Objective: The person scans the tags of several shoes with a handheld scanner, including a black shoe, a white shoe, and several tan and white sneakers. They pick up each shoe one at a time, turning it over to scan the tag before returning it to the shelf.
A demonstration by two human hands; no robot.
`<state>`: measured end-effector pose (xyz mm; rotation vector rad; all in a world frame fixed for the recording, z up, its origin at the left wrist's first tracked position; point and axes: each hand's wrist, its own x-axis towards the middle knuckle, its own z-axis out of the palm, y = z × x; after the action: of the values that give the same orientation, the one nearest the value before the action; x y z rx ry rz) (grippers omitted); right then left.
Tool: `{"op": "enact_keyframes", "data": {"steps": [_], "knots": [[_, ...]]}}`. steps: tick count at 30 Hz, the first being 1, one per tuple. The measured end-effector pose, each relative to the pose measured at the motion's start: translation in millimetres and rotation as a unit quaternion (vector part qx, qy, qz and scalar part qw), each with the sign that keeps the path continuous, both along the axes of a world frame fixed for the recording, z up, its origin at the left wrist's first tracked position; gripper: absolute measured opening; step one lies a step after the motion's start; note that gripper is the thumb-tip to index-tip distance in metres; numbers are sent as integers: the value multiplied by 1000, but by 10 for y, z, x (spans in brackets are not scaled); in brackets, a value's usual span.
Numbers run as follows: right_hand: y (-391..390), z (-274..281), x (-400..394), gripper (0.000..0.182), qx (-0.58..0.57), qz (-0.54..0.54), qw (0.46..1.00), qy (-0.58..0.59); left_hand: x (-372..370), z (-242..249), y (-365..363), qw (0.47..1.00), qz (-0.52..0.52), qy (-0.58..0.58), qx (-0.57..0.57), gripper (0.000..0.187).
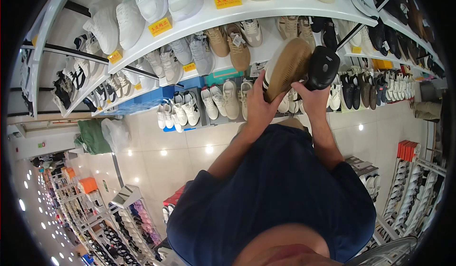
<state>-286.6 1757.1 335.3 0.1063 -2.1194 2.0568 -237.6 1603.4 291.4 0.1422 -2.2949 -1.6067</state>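
Observation:
My left hand [262, 100] is closed around a shoe [288, 68], held up with its tan-brown sole turned outward; a pale upper shows along its left edge. In my right hand [312, 96] is a black rounded handheld device [324, 67] with a small grey mark on its face; its exact kind is not clear. The device is right beside the shoe, and my right thumb points toward the sole's lower edge. Some fingers of both hands are hidden behind what they hold. Just beyond are tan shoes [237, 47] on the white display shelf [261, 11].
White sneakers [185, 109] line the low shelf in front of me. Yellow label cards [228, 0] are fixed to the shelf edge. A green bag [96, 135] stands on the tiled floor [156, 159] at left. More shoe racks [107, 223] stand at lower left and right.

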Motion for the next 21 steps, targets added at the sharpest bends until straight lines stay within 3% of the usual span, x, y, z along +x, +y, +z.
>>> {"op": "enact_keyframes", "data": {"steps": [2, 3, 5, 11, 16, 18, 20, 21], "knots": [[9, -61, 32, 49, -10, -7, 1000, 13, -6, 65, 24, 989, 27, 52, -137, 93], [6, -76, 52, 50, -21, -14, 999, 25, -3, 106, 32, 989, 29, 52, -137, 93], [-68, -52, 88, 59, -57, -10, 997, 49, -3, 188, 57, 964, 40, 74, -251, 98], [-44, -21, 78, 59, -96, -11, 992, 85, 20, 272, 89, 966, 26, 53, -251, 102], [26, -57, -18, 57, -58, -32, 995, 78, 62, 414, 103, 957, 26, 44, -285, 101], [129, -96, -112, 55, -97, -36, 993, 49, 63, 408, 62, 978, -42, 79, -190, 93], [302, -158, -211, 58, -144, -31, 989, -22, 63, 367, -58, 983, -29, 100, -152, 88], [345, -187, -259, 63, -224, -23, 974, -14, 59, 339, -137, 986, -16, 121, -112, 82]]}}
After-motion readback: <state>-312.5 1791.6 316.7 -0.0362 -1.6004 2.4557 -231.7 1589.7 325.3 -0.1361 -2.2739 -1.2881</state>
